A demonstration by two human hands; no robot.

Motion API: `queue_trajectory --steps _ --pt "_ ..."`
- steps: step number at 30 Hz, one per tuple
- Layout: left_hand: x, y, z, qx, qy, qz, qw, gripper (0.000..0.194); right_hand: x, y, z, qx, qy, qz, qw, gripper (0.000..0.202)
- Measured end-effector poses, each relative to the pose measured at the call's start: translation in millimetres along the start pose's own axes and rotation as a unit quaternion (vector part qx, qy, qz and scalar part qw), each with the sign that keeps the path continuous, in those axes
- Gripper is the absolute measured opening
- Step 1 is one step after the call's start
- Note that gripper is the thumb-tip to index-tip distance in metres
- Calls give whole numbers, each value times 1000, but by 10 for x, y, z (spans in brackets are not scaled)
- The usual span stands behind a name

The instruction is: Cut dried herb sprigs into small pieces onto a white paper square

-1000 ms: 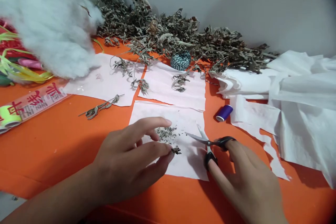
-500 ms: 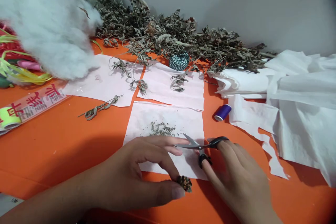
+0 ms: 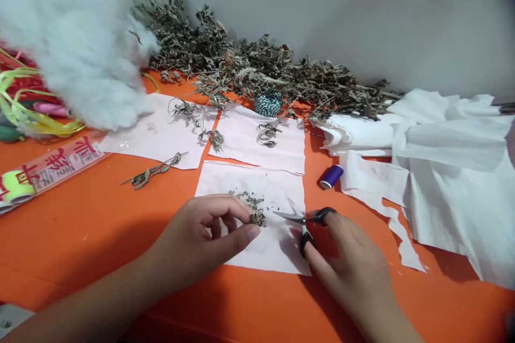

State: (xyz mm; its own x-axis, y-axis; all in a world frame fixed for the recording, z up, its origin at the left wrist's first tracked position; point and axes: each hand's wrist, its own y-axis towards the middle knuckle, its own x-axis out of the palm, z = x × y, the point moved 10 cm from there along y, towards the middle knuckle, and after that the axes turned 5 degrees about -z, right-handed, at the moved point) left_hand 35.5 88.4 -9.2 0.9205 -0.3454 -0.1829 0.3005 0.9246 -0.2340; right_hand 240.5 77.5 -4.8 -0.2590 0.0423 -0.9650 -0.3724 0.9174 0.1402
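Between thumb and fingertips, my left hand [image 3: 213, 236] pinches a small bundle of dried leaves [image 3: 258, 218], its cut end facing right. My right hand [image 3: 354, 262] has its fingers through the black handles of a pair of scissors [image 3: 304, 220], whose blades are spread and point left toward the bundle without touching it. Below both is a white paper sheet [image 3: 277, 257] on the orange table. Small dried leaf clippings [image 3: 251, 198] lie on the sheet, partly hidden by my left hand.
Dried leafy stems [image 3: 241, 64] line the wall beside white fluffy stuffing [image 3: 80, 53]. A ball of twine [image 3: 268, 103], a purple thread spool [image 3: 332, 177] and crumpled white paper [image 3: 450, 187] lie around. A dried sprig [image 3: 155, 170] is at left, near a yellow spool [image 3: 18, 187].
My left hand has moved up and left with the leaf bundle, from the sheet's front edge to over the clippings. The scissors stay spread, slightly further left in view.
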Motion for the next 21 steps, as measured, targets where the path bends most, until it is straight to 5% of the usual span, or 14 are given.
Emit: queue_trajectory --steps 7,21 --pt "24 9 -163 -65 -14 2 998 20 26 13 -66 -18 127 -16 992 27" --pt "-55 61 14 4 4 25 1000 19 115 20 -105 -45 121 -26 991 28"
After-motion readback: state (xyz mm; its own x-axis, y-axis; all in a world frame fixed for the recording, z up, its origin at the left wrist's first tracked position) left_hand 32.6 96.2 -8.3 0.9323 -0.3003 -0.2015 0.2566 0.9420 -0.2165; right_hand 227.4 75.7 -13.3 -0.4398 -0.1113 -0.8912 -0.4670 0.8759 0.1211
